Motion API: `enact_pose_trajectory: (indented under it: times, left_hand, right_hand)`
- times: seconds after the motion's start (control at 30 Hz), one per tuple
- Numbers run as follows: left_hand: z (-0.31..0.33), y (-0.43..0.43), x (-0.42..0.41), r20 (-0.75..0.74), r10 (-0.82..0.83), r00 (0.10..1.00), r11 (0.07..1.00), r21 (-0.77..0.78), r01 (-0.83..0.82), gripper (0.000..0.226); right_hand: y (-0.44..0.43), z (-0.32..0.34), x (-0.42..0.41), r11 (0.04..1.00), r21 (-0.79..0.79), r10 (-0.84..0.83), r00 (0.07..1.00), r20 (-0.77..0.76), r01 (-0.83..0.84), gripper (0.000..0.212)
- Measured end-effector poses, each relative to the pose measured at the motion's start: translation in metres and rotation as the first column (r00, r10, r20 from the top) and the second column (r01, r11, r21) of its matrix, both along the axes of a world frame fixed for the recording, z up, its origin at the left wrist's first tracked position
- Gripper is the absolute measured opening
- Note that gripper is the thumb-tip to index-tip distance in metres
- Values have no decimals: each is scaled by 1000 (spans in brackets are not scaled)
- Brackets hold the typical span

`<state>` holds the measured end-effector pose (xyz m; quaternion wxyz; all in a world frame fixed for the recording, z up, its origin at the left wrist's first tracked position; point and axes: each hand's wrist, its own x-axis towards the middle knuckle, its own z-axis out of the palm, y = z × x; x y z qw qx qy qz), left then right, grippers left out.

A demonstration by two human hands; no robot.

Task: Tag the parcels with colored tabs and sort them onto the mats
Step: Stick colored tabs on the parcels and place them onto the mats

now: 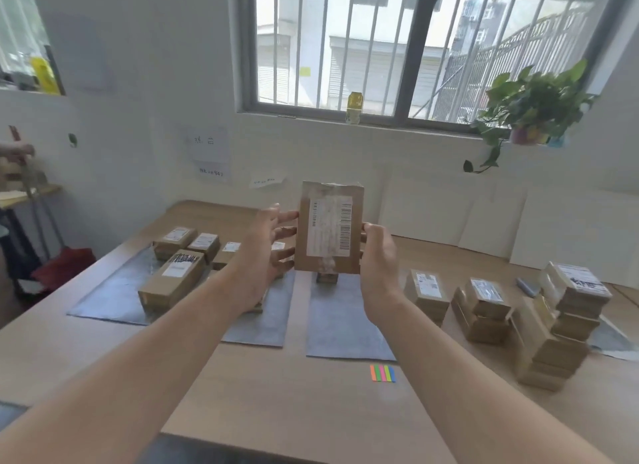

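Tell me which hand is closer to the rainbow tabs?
Right. The right hand grips the parcel just beyond the tabs; the left hand touches its other side, farther left.

Parcels [174,277] on left mat [103,301] (stacks [553,328] rightward)

Wooden table [276,411]: mats [339,325], parcels [428,290], colored tabs [382,373].

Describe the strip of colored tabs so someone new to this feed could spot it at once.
Start at the wooden table and find the grey mat directly below the held parcel. Just off that mat's near right corner, on bare wood, lies the strip of tabs. It alone is brightly striped, orange through blue, amid brown parcels and grey mats.
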<state>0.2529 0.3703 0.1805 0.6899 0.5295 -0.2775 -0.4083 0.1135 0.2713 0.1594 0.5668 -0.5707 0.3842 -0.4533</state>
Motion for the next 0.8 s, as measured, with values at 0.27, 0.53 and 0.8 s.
enact_pose_trajectory:
  times: [0.27,0.53,0.8]
  left_hand:
    - [-33,-20,92,13,-76,997,994,74,75,49]
    - [-93,-37,139,-60,-66,996,978,192,76,49]
    - [-170,-56,132,-67,-21,998,945,323,42,51]
  right_hand:
    - [-1,-34,82,990,103,-93,995,-20,95,29]
    - [-9,-88,133,961,220,-148,983,-108,169,48]
    - [-34,-167,134,925,333,-130,977,-170,181,44]
